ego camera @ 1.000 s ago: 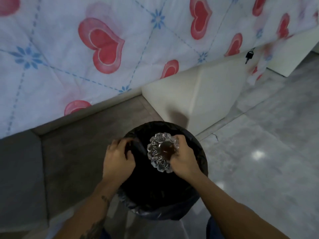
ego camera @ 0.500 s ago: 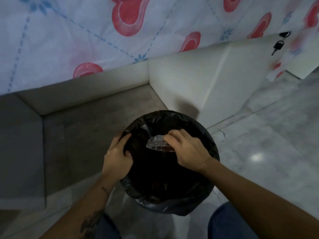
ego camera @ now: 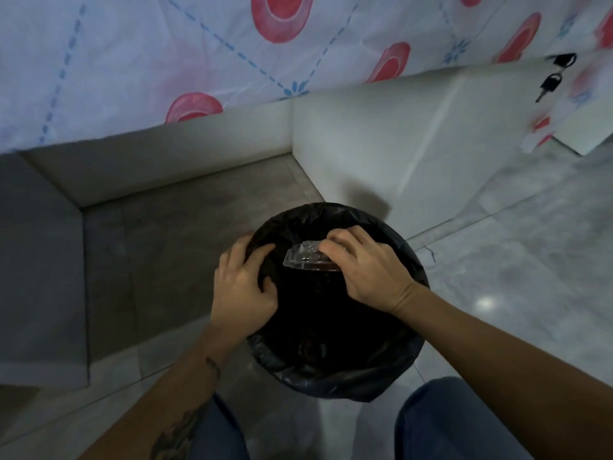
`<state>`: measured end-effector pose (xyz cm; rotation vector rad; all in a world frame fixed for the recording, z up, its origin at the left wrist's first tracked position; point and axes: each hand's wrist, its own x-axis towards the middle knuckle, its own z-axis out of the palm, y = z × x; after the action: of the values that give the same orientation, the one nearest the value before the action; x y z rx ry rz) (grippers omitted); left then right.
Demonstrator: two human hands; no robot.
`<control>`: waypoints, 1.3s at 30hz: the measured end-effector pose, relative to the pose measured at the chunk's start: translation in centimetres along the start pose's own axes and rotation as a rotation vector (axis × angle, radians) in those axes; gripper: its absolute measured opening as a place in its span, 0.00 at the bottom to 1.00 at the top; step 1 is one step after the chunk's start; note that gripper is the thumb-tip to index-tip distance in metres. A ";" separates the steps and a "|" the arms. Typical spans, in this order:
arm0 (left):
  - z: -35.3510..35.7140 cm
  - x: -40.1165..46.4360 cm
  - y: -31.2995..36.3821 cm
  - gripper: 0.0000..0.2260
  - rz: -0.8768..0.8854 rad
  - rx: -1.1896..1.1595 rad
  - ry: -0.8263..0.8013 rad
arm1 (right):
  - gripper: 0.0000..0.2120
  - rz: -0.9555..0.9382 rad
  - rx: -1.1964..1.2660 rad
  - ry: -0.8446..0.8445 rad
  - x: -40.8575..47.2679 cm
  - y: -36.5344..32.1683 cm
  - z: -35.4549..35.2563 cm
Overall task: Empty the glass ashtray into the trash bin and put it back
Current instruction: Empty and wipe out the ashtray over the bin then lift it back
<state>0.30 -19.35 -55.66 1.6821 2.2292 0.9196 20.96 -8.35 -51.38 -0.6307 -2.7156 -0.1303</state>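
A round trash bin lined with a black plastic bag [ego camera: 335, 370] stands on the pale tiled floor [ego camera: 517, 260], close to the white base of a bed draped in a white sheet printed with red hearts [ego camera: 166, 51]. The inside of the bin is too dark to make out anything in it. Over its mouth, the right hand [ego camera: 365, 263] holds the clear cut-glass ashtray [ego camera: 306, 257] tipped over, its open side turned down toward the bag. The fingers are curled over the ashtray's far edge and the thumb presses its near edge, so the glass sticks out to the left of the knuckles. The left hand [ego camera: 243, 283] grips the bin's left rim, fingers folded over the bag's edge, just beside the ashtray without touching it.
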 end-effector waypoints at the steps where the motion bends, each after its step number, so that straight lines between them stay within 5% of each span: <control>1: -0.2 0.2 0.7 0.26 0.041 -0.006 -0.001 | 0.27 0.006 0.002 0.009 0.0 0.0 0.0; 10: -0.4 2.4 4.4 0.15 0.035 -0.074 -0.192 | 0.24 0.091 0.069 0.041 -0.6 -0.8 -0.5; 15: -0.4 1.9 3.2 0.17 0.141 -0.093 -0.111 | 0.27 0.558 0.590 -0.052 -0.5 -0.8 -0.7; 19: -0.4 1.3 1.7 0.21 0.236 -0.090 -0.093 | 0.24 0.627 0.873 -0.323 -0.6 -1.0 -0.7; 24: -0.3 0.5 1.4 0.26 0.326 -0.149 -0.091 | 0.31 0.478 0.593 -0.246 -1.7 -1.9 0.3; 30: -0.4 -0.6 1.5 0.26 0.421 -0.029 -0.091 | 0.28 0.213 0.256 -0.097 -2.9 -2.1 1.0; 39: -1.5 0.2 1.5 0.28 0.569 0.116 -0.126 | 0.25 0.157 0.174 -0.033 -3.2 -1.9 1.1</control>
<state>0.67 -19.50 -53.64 2.4169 1.7750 0.7652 22.43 -11.14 -53.57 -0.7953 -2.6584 0.1543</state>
